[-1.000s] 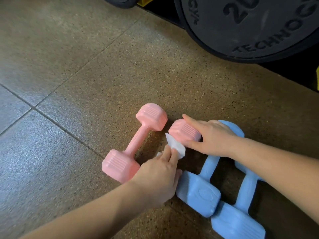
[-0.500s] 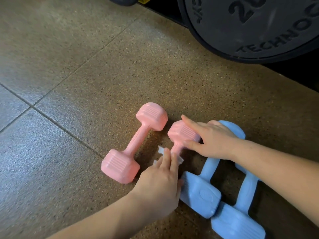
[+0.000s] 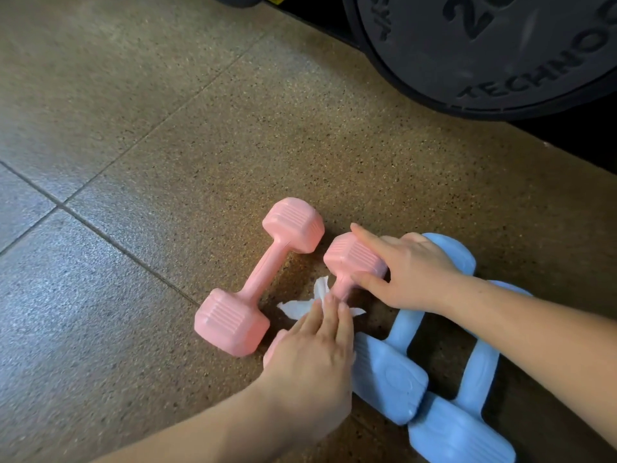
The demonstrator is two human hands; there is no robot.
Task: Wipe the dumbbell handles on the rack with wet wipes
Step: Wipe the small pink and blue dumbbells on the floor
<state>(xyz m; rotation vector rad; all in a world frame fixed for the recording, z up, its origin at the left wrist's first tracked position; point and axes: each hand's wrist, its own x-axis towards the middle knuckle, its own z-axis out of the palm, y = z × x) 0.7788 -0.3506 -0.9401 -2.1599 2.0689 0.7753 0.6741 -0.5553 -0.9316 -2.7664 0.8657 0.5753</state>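
Two pink dumbbells lie on the floor. The left pink dumbbell [image 3: 267,279] lies free. My right hand [image 3: 410,272] grips the far head of the right pink dumbbell [image 3: 350,259], thumb on its near side and fingers over the top. My left hand [image 3: 314,355] holds a white wet wipe [image 3: 297,307] against that dumbbell's handle, with my fingers laid over it. The wipe's edges stick out on both sides. My left hand hides the near head of this dumbbell almost entirely.
Two blue dumbbells [image 3: 390,379] [image 3: 477,369] lie side by side to the right, partly under my right forearm. A large black weight plate [image 3: 500,45] stands at the top right. Speckled rubber floor tiles [image 3: 133,162] stretch to the left.
My left hand has slid the wipe from just under the far head down along the handle toward me. My right hand keeps its hold on the far head.
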